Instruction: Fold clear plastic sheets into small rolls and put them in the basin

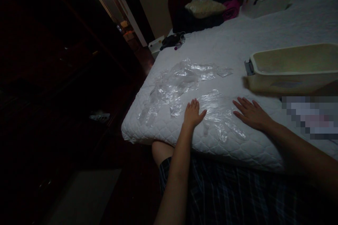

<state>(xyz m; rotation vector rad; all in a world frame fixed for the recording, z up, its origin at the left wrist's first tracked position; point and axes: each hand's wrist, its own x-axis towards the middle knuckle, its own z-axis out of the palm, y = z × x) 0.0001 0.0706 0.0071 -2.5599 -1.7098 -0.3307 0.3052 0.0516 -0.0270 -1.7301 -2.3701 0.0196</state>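
My left hand lies flat, fingers stretched out, at the left edge of a clear plastic bag spread on the white quilted bed. To the right of that bag my right hand is open and palm down, its fingertips close to the bag's edge. Neither hand grips anything. More crumpled clear plastic is spread beyond my left hand. Whether my palms press on the bed or hover just over it is hard to tell.
A cream plastic bin with a grey latch stands beyond my right hand, near a blurred-out patch. Farther back are a white box, a beige pillow and a magenta roll. Dark furniture fills the left side.
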